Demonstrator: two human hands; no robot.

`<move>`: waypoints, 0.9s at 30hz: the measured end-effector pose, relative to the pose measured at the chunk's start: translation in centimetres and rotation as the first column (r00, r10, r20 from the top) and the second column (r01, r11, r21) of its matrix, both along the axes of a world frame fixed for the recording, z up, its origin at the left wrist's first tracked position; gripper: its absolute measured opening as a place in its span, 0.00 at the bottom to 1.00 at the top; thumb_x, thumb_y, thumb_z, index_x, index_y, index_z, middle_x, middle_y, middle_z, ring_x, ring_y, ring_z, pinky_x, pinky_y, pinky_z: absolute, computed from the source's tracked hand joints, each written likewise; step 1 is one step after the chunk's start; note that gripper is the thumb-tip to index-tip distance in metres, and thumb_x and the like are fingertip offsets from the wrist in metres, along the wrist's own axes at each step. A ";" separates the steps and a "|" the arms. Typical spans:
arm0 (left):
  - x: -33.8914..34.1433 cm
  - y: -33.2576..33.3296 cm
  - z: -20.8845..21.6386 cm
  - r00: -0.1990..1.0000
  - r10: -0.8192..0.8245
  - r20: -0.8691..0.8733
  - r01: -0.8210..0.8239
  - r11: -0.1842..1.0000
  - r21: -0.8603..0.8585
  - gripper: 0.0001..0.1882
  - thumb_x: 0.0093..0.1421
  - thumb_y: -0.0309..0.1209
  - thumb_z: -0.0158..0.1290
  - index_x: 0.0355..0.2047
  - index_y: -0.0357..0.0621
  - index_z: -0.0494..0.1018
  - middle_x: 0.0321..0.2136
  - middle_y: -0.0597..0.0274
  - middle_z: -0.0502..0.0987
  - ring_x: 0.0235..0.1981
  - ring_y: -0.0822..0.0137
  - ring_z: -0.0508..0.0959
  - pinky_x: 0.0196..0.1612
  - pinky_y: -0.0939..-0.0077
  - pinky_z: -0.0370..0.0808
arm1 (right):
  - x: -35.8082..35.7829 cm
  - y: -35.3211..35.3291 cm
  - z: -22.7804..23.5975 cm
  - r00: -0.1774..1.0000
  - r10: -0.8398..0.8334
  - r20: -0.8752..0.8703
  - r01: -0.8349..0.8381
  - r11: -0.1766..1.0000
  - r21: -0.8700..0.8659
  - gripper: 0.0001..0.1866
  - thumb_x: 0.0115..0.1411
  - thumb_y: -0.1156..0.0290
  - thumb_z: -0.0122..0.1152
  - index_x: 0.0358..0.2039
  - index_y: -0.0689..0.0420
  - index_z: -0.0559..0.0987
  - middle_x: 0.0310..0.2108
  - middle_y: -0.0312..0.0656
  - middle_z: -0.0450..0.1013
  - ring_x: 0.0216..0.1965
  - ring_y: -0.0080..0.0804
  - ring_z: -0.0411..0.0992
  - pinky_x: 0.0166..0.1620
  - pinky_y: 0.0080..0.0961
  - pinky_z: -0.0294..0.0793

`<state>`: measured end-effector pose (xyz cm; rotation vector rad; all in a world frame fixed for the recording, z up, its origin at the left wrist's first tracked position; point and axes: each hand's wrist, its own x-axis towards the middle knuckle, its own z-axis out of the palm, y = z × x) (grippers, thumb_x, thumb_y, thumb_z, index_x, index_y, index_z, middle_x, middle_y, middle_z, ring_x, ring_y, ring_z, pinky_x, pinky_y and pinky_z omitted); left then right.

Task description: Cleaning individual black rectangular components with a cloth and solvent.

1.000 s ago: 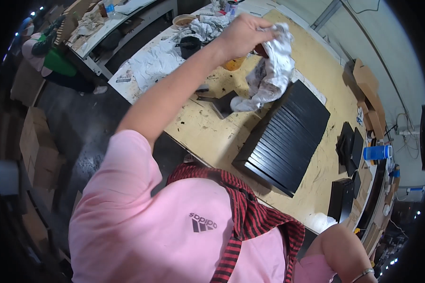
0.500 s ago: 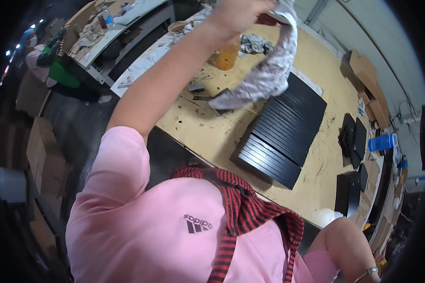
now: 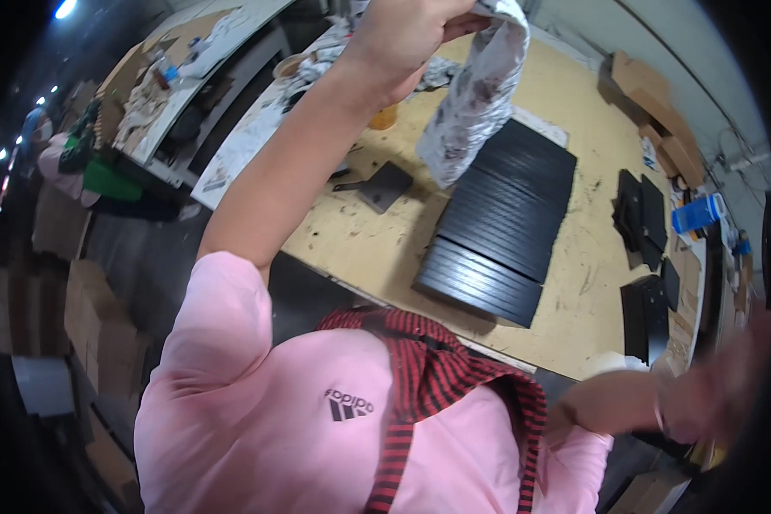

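Note:
My left hand (image 3: 403, 38) is raised over the far part of the table, its fingers closed on a stained white cloth (image 3: 480, 98). The cloth hangs in a loose fold, its lower end beside a block of stacked black panels (image 3: 497, 223) with ridged, glossy tops. Below my left wrist a flat black plate with a short handle (image 3: 385, 186) lies on the table. An amber container (image 3: 384, 117) is partly hidden behind that wrist. My right hand (image 3: 715, 390) is off the table's right side, smeared by motion; its fingers cannot be made out.
The yellowish table (image 3: 574, 343) carries more black pieces (image 3: 642, 313) at its right edge, near a blue container (image 3: 696, 214) and cardboard (image 3: 660, 111). Crumpled cloths lie at the far left. Another person (image 3: 68, 167) stands by a second table (image 3: 180, 111). Cardboard boxes (image 3: 103, 325) stand on the left floor.
The cloth's lower end has swung right and off the black plate with the handle, uncovering it. My right hand has risen into view on the right. The view has shifted slightly.

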<state>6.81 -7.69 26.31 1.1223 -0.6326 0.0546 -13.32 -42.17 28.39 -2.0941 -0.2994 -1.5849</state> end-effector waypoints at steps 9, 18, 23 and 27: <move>1.1 -1.6 -1.6 0.999 -0.053 0.013 0.054 0.987 -0.151 0.24 0.68 0.24 0.49 0.63 0.31 0.64 0.55 0.44 0.75 0.54 0.59 0.78 0.56 0.67 0.77 | 19.8 15.5 -16.7 0.207 0.894 -0.398 -0.353 0.448 0.822 0.07 0.58 0.77 0.64 0.36 0.66 0.83 0.33 0.35 0.79 0.35 0.19 0.74 0.39 0.22 0.73; -0.7 4.2 -15.8 0.962 0.126 0.242 -0.261 0.681 0.684 0.39 0.48 0.29 0.68 0.61 0.38 0.67 0.58 0.49 0.69 0.59 0.59 0.70 0.61 0.68 0.66 | 21.3 16.5 -15.2 0.027 0.993 -0.119 -0.082 0.121 0.989 0.11 0.61 0.77 0.63 0.44 0.62 0.77 0.37 0.37 0.79 0.39 0.27 0.78 0.46 0.28 0.78; -2.1 7.7 -18.9 0.979 0.187 -0.077 -0.100 0.779 0.619 0.14 0.52 0.19 0.59 0.41 0.33 0.80 0.42 0.56 0.77 0.46 0.68 0.77 0.53 0.79 0.70 | 22.4 17.3 -15.2 -0.009 0.981 -0.195 -0.049 0.194 0.980 0.11 0.58 0.83 0.65 0.41 0.60 0.78 0.33 0.36 0.78 0.34 0.25 0.78 0.38 0.21 0.78; -6.7 9.5 -20.5 0.936 0.017 -0.350 -0.079 0.984 -0.162 0.23 0.65 0.24 0.45 0.60 0.32 0.65 0.52 0.50 0.76 0.50 0.60 0.79 0.56 0.66 0.74 | 24.1 17.8 -15.5 -0.159 0.908 -0.387 -0.182 0.359 0.916 0.11 0.57 0.78 0.68 0.25 0.55 0.72 0.24 0.34 0.75 0.23 0.21 0.74 0.26 0.20 0.76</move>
